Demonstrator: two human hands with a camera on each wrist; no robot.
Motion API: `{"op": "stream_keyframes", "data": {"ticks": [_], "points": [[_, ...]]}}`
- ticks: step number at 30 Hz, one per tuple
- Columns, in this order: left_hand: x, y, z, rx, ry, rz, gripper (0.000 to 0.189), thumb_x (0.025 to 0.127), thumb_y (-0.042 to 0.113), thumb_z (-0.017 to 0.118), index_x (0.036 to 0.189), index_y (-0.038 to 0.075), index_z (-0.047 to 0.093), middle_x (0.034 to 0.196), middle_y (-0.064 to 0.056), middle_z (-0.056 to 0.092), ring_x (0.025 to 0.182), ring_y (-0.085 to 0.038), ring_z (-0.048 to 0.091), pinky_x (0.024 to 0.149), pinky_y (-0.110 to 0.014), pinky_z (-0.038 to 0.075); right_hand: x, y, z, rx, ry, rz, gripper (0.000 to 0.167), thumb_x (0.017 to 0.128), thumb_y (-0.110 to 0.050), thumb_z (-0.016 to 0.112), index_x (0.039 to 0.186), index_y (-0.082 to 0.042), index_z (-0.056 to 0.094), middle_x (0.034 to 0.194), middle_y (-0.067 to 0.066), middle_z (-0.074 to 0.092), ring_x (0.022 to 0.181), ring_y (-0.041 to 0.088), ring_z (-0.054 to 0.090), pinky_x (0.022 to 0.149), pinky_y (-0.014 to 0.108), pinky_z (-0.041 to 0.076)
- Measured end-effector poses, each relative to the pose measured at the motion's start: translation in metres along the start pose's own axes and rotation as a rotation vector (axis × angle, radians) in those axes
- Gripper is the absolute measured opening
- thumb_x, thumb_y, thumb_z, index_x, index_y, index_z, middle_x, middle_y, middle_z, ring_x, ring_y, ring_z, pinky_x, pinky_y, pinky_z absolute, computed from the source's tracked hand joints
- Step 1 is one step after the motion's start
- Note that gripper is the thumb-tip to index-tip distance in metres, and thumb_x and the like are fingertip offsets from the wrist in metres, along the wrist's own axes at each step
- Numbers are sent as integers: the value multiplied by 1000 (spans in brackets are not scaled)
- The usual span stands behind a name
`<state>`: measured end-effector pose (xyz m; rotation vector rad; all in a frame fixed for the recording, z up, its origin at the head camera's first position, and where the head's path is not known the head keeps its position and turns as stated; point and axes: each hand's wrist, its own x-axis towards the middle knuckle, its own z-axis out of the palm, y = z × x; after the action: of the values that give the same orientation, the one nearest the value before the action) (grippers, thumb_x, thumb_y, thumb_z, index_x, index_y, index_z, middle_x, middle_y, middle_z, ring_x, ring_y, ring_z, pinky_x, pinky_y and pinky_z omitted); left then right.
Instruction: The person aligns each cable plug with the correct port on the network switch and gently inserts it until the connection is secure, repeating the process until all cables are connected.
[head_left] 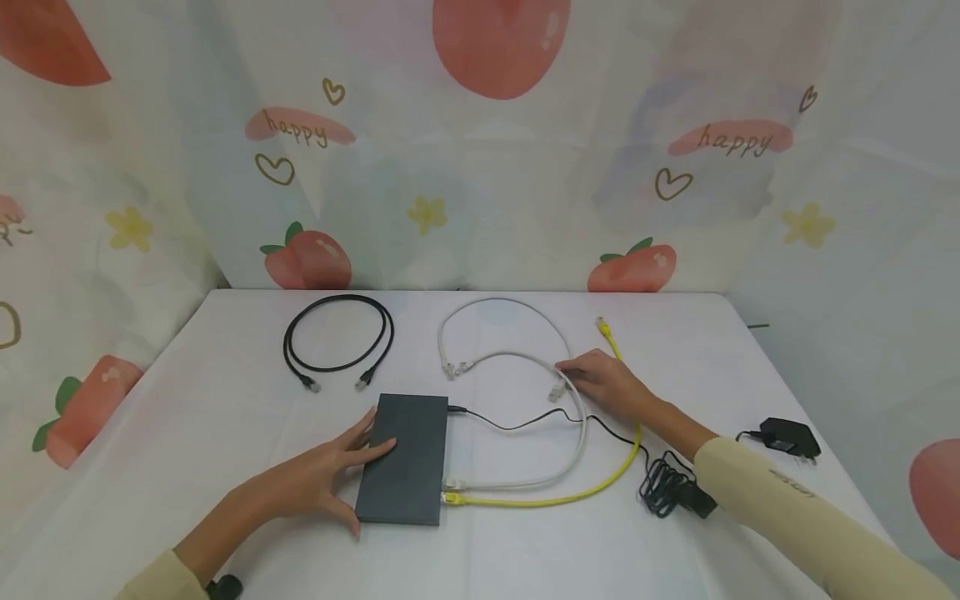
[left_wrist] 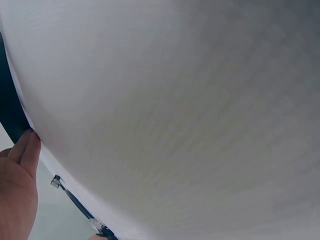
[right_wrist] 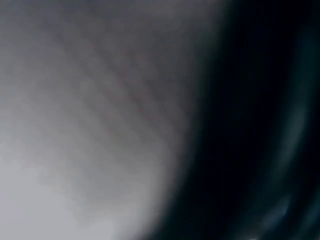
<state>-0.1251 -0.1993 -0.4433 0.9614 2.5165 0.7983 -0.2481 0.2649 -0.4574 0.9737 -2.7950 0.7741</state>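
Observation:
A dark grey flat box point(head_left: 408, 467) with cable ports lies on the table. My left hand point(head_left: 330, 475) is spread over its left edge, one finger straight across the top and the thumb at the near corner. In the left wrist view straight fingers point(left_wrist: 31, 150) touch the box's edge point(left_wrist: 10, 100). A white network cable point(head_left: 502, 299) loops behind the box. My right hand point(head_left: 607, 383) pinches it near one end, the clear plug point(head_left: 557, 391) showing below the fingers. A second white cable point(head_left: 573, 454) and a yellow network cable point(head_left: 562, 501) run from the box's right side. The right wrist view is dark and blurred.
A coiled black network cable point(head_left: 386, 333) lies at the back left. The thin black power cord point(head_left: 510, 428) leads from the box to a bundled coil point(head_left: 663, 487) at right. A black power adapter point(head_left: 787, 437) sits near the table's right edge. Printed cloth point(head_left: 480, 183) hangs behind.

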Motion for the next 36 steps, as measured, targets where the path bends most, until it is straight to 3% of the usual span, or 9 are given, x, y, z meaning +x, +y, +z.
{"op": "stream_keyframes", "data": {"ticks": [7,14,19,26,32,36], "points": [[-1,1,-1,10,-7,-18,107,58,58,78,148,23,32,156,-16,-1,138,-38,15,96,-52,37,3,4,-4,-43,71,25,31,82,-2,71,112,-6,69,95,1,68,93,18,55,81,38,45],[-1,0,0,16,-7,-22,107,59,58,77,149,23,31,156,-15,-1,138,-37,16,96,-52,38,1,6,-10,-55,77,71,35,82,1,70,115,-6,66,92,4,65,91,21,58,83,42,46],[-1,-1,1,27,-4,-15,107,59,59,77,149,24,30,156,-14,-1,138,-37,16,95,-51,39,2,8,-13,9,52,48,37,84,3,68,119,-7,63,94,3,64,92,20,60,82,41,48],[-1,-1,1,16,-3,-4,107,59,57,77,149,23,31,156,-14,-1,138,-37,16,96,-51,38,1,11,-12,101,20,9,27,85,4,66,111,-6,63,101,3,65,95,19,60,83,38,48],[-1,1,0,10,-11,-23,107,60,58,77,149,23,31,156,-16,-1,137,-39,17,96,-53,37,2,9,-11,147,57,29,19,83,4,67,94,-8,58,89,-1,62,83,16,57,77,36,48],[-1,1,-1,13,-14,-26,107,59,57,78,149,23,31,156,-15,-2,137,-39,16,97,-53,36,2,8,-12,149,59,35,16,84,4,67,94,-7,62,89,-1,62,82,15,56,76,35,48]]}}
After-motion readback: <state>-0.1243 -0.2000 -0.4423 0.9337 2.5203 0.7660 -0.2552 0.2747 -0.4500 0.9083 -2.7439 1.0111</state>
